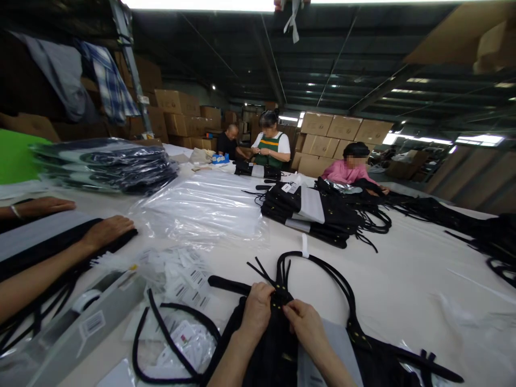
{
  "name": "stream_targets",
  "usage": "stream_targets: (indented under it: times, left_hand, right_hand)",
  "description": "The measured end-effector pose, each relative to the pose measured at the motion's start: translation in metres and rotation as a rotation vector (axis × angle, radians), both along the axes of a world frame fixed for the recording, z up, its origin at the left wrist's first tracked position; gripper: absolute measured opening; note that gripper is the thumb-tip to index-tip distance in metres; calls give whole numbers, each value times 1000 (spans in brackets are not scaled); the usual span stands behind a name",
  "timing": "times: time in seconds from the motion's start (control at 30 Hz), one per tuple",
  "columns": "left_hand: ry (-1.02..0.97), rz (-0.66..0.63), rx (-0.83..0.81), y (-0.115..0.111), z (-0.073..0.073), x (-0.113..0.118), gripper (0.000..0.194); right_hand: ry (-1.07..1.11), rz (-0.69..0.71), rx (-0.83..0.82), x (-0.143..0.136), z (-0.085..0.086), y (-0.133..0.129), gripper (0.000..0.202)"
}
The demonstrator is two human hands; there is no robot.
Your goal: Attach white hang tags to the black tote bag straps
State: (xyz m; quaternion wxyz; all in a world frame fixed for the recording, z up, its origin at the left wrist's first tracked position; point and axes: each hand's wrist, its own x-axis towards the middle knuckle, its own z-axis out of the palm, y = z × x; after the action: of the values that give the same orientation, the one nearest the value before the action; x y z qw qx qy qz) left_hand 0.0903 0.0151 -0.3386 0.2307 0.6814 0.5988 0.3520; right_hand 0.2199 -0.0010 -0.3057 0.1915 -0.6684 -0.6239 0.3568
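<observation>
A black fabric piece [270, 344] with long straps, thin ties and small brass-coloured studs lies on the table in front of me. My left hand [256, 309] is closed on its studded top edge, fingers bent over the cloth. Just to the right, my right hand [306, 325] pinches the same edge between thumb and fingertips. The two hands almost meet at the studs. A looped strap [336, 269] with a white paper band [305, 246] curves up beyond them. Grey-white sheet material [341, 344] lies against the fabric beside my right forearm.
Left are a grey box [92, 322], labels in plastic [189, 279] and a co-worker's hands [107, 231] on black fabric. Clear plastic bags [205, 204], a wrapped stack [107, 164] and folded black pieces [310, 209] lie farther off. Several people work across the table [403, 258].
</observation>
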Motion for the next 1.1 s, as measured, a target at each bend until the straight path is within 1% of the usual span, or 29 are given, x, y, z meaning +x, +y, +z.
stream_targets:
  times: [0.1,0.13,0.2,0.3,0.47,0.53,0.6,0.7,0.77,0.83,0.97,1.03,1.1]
  left_hand:
    - [103,5,48,-2,-3,2,31]
    - [134,10,48,-2,-3,2,30]
    - [195,22,40,-1,-2,2,28]
    - [266,37,31,1,-1,2,25]
    - [332,101,91,2,1,0,22]
    - [352,125,106,2,4,-3,20]
    - [334,128,95,2,9,-8,17]
    - [182,121,60,3,16,-14,17]
    - [16,122,40,3,18,-15,17]
    - [-177,114,7,3,20,-14,15]
    - [-561,58,-166,1,24,-12,9]
    - [-705,50,-241,0,26,-11,8]
    - [-805,49,-271,-1,28,-10,8]
  right_hand:
    - [278,-50,-175,12,4,-4,14]
    - [347,-70,-204,15,6,-6,15]
    - [433,-91,-204,20,9,-10,20]
    - [467,-106,-180,21,8,-10,23]
    - [416,-80,-179,19,2,-5,26]
    - [439,-45,-177,23,5,-4,28]
    - [495,-14,-152,28,11,-6,31]
    - [578,6,-168,37,24,-11,33]
    - [634,7,-213,41,30,-16,34]
    - [714,17,-230,42,33,-20,37]
    - [914,62,-252,42,29,-24,47]
    - [990,95,-293,41,25,-24,55]
    - [1007,130,-315,40,22,-23,56]
